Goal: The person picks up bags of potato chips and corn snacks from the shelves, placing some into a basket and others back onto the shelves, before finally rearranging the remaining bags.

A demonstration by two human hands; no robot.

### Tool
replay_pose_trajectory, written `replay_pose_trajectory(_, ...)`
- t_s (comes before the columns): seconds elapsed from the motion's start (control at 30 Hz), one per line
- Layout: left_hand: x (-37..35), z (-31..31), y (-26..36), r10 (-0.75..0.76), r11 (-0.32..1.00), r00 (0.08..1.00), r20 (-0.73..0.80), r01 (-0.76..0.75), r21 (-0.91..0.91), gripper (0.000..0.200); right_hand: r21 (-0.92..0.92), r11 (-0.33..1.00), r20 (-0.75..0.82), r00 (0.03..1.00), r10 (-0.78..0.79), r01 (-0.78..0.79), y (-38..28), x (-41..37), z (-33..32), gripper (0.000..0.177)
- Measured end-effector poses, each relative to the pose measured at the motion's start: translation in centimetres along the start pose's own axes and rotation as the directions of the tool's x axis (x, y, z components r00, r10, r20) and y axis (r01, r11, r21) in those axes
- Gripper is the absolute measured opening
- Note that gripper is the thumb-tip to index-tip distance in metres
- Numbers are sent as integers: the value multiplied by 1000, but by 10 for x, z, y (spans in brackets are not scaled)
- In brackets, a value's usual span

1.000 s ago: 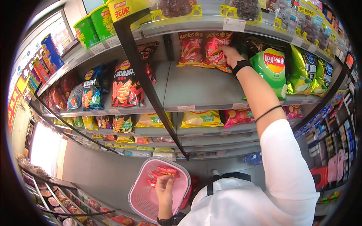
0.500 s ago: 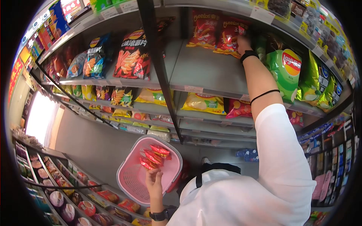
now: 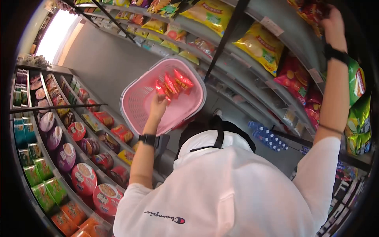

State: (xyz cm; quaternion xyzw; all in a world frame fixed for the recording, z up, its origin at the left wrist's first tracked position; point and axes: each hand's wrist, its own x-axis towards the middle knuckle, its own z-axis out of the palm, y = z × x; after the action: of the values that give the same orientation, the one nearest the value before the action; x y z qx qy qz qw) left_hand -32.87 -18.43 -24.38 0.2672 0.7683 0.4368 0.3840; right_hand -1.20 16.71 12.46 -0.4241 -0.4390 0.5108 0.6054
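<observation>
My left hand [image 3: 158, 106] is over the pink basket [image 3: 132, 89], its fingers closed on the near end of several small red snack bags [image 3: 172, 85]. The bags fan out side by side inside the basket's outline. At the top right, my right hand [image 3: 334, 24] is on a red Cheetos bag [image 3: 310, 15] at the shelf, with its fingers curled around the bag's side. Part of that bag is cut off by the view's edge. Below that arm are yellow chip bags [image 3: 260, 45] and a pink-red snack bag [image 3: 293, 77] on a lower shelf.
Shelves of cup noodles [image 3: 83, 178] and packets line the left side. A green Lay's bag [image 3: 356, 83] stands beside my right forearm. Bottles in a pack [image 3: 266, 136] lie on the floor by the shelf foot. A dark shelf post [image 3: 227, 35] slants between the shelf sections.
The view has tilted down, so the basket and shelves sit higher in it. My left hand stays with the red bags, and my right hand stays on the Cheetos bag.
</observation>
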Motion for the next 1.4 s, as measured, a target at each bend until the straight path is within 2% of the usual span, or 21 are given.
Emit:
replay_pose_trajectory(0.03, 15, 0, -19, -12, 999, 1000, -13, 13, 46, 29, -65, 998, 30, 999, 11, -9, -1, -2, -2, 32)
replay_pose_trajectory(0.07, 27, 2, -30, -19, 999, 1000, -11, 20, 51, 29, -177, 957, -50, 969, -244, 232, -1, -60, 16, 38)
replay_pose_trajectory(0.1, 37, 4, -39, -30, 973, 999, -38, 38, 227, 37, -19, 971, -88, 967, -240, 239, -1, -81, 29, 44)
replay_pose_trajectory(0.13, 44, 4, -44, -36, 916, 997, -66, 59, 396, 45, -43, 949, -49, 948, -314, 312, 2, -100, 30, 43)
replay_pose_trajectory(0.17, 48, 6, -42, -47, 908, 993, -111, 89, 411, 55, -64, 921, -7, 923, -386, 385, 7, -117, 27, 42)
replay_pose_trajectory(0.23, 46, 8, -39, -54, 910, 995, -85, 84, 406, 53, -55, 822, 189, 814, -549, 567, 25, -136, -2, 25)
replay_pose_trajectory(0.27, 47, 7, -38, -57, 915, 997, -61, 77, 396, 51, -57, 823, 183, 816, -548, 565, 33, -153, -5, 25)
replay_pose_trajectory(0.4, 78, 15, -117, -10, 830, 999, -51, 37, 557, 47, -293, 831, 236, 878, -416, 472, 60, -206, -10, 33)
replay_pose_trajectory(0.43, 76, 12, -107, -99, 800, 992, 80, 31, 599, 48, -347, 852, 224, 917, -331, 392, 67, -213, -14, 35)
replay_pose_trajectory(0.53, 73, 10, -96, -60, 849, 985, 161, -34, 527, 43, -298, 926, 281, 949, -147, 232, 89, -228, -26, 34)
replay_pose_trajectory(0.6, 79, 8, -122, 29, 859, 986, 163, -108, 500, 39, -441, 860, 345, 933, -102, 257, 102, -238, -26, 31)
replay_pose_trajectory(0.67, 86, 6, -135, 194, 760, 972, 130, -233, 606, 31, -413, 909, 295, 952, 74, 57, 119, -253, -22, 26)
replay_pose_trajectory(0.7, 76, 3, -115, 233, 859, 968, 91, -249, 447, 29, -478, 867, 336, 941, 33, 140, 140, -259, -27, 25)
replay_pose_trajectory(0.73, 65, -2, -90, 182, 880, 983, 38, -180, 439, 31, -540, 810, 371, 929, -13, 227, 157, -264, -30, 23)
replay_pose_trajectory(0.77, 65, -4, -98, 86, 981, 995, -57, -74, 182, 26, -576, 804, 349, 934, 77, 149, 159, -273, -22, 23)
replay_pose_trajectory(0.8, 49, -7, -71, 59, 990, 992, -110, -73, -122, 18, -582, 792, 378, 924, 61, 186, 184, -281, -22, 25)
replay_pose_trajectory(0.9, -6, -21, 7, -7, 919, 990, -143, -50, -392, 16, -566, 770, 527, 848, 62, 296, 209, -298, -4, 39)
replay_pose_trajectory(1.0, -58, -22, 91, 30, 892, 992, -122, -81, -445, 18, -545, 714, 611, 791, -21, 440, 213, -303, 18, 66)
replay_pose_trajectory(1.1, -89, -9, 155, 114, 825, 992, -51, -123, -552, 17, -538, 613, 649, 749, -137, 579, 203, -297, 31, 79)
replay_pose_trajectory(1.17, -97, -1, 179, 274, 740, 957, 91, -149, -656, 17, -506, 628, 624, 754, -206, 591, 200, -292, 30, 83)
replay_pose_trajectory(1.4, -96, 14, 229, 535, 647, 816, 218, -230, -727, 18, -491, 523, 538, 714, -448, 697, 162, -281, 22, 86)
